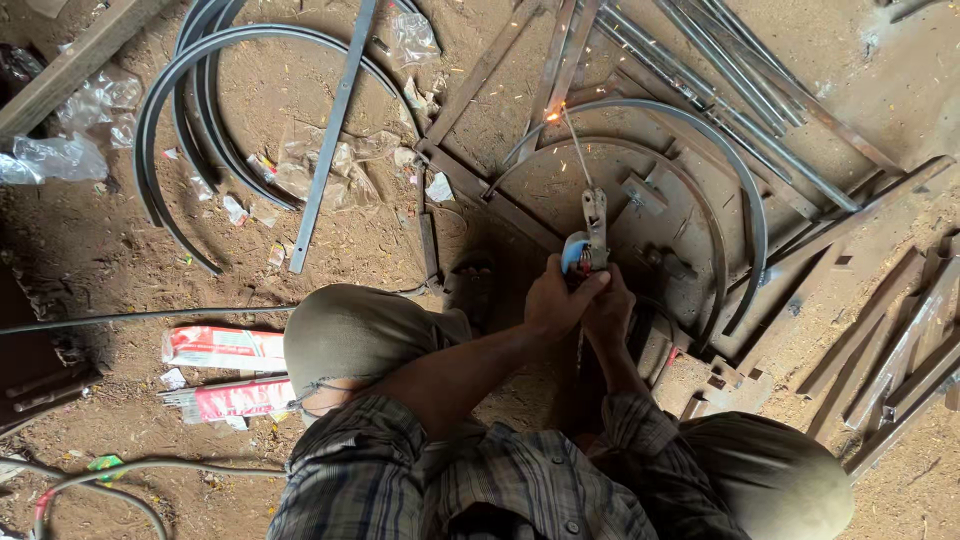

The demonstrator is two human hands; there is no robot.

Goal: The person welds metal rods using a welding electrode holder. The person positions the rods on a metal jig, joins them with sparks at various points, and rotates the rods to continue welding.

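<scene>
Where fingers overlap, both hands (580, 300) clenched around electrode holder (590, 240); grip partly hidden.

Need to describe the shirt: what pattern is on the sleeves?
Dark plaid check on the sleeves, clearest in the head view.

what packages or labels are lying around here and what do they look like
Upper rod packet: on the dirt left of the person's knee, long flat wrapper, red and white.
Lower rod packet: just below it, red and white, torn open with grey rods sticking out its left end.
Clear plastic bags: far left, crumpled, see-through.
Clear wrapper: top centre, crumpled.
No signs or screens.
</scene>
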